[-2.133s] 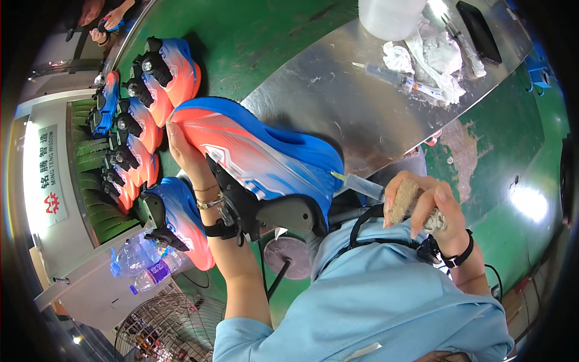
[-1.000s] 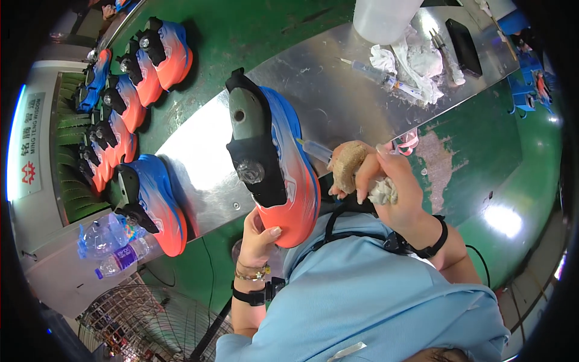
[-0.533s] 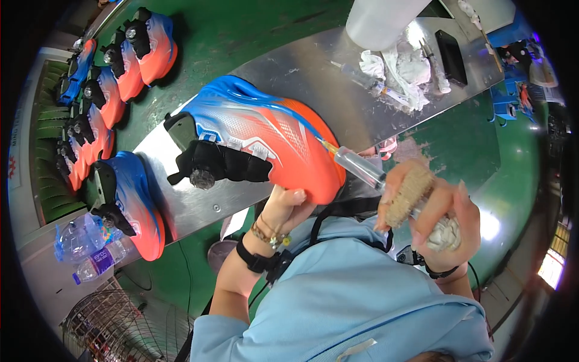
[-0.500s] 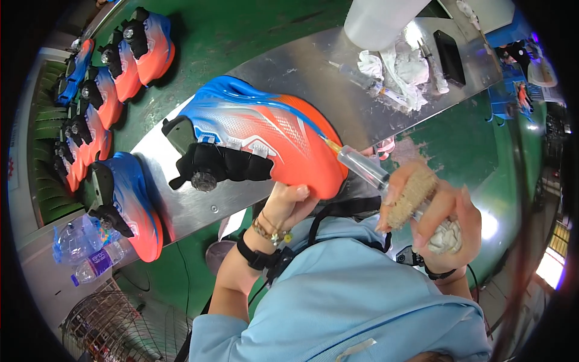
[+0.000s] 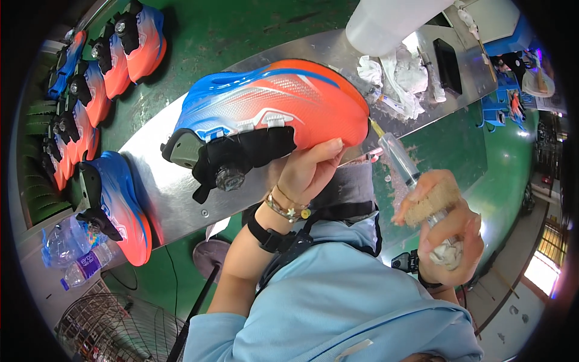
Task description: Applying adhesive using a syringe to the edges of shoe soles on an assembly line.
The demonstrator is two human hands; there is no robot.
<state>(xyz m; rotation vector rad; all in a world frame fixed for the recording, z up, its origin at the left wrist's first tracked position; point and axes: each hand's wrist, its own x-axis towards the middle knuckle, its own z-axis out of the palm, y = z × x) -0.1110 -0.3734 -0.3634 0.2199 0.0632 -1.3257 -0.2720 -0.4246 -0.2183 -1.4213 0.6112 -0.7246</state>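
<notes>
A blue, white and coral running shoe (image 5: 271, 99) is tipped on its side above the metal plate, toe to the right. My left hand (image 5: 310, 172) grips it at the toe, thumb on the coral upper. A black tongue part with a round dial (image 5: 230, 176) faces me. My right hand (image 5: 449, 241) is closed on a clear syringe (image 5: 398, 154) with a yellowish tip, angled up to the toe's front edge; whether the tip touches, I cannot tell. In that hand too are a rough tan block-like piece (image 5: 431, 202) and a crumpled white wad (image 5: 447, 253).
Several matching shoes (image 5: 148, 42) stand at the left, one (image 5: 123, 208) on the near corner of the metal plate (image 5: 175, 211). Plastic bottles (image 5: 87, 265) lie beside it. At the back right are a white container (image 5: 377, 27), crumpled tissue (image 5: 410, 78), more syringes and a black box (image 5: 447, 66).
My left hand and the shoe have moved right and slightly up, the shoe's sole edge turning. The syringe has shifted right and steepened, its tip passing from the toe's side edge to its front.
</notes>
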